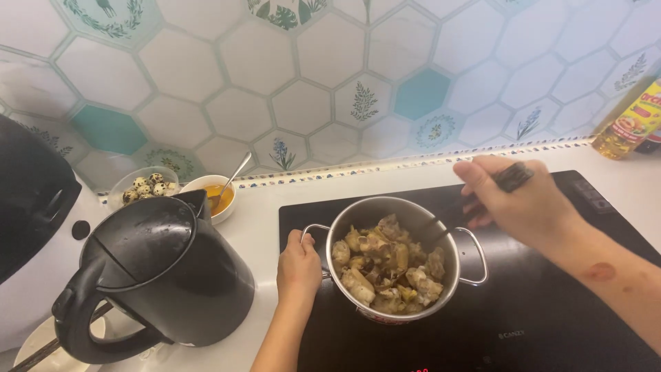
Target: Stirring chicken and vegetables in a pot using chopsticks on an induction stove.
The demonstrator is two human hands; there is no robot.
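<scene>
head view: the left hand [298, 265] grips the left handle of the pot [385, 210] on the black hob [537, 310]; the right hand [520, 200] is clenched on a dark utensil [482, 200] dipping into the meat [387, 270]. likely risks: the metal handle may be hot, and hard stirring could flip pieces over the rim of the full pot. counted: one pot, one kettle [165, 275], two bowls, one of eggs [146, 184], one of sauce [213, 196], and one oil bottle [632, 124].
</scene>
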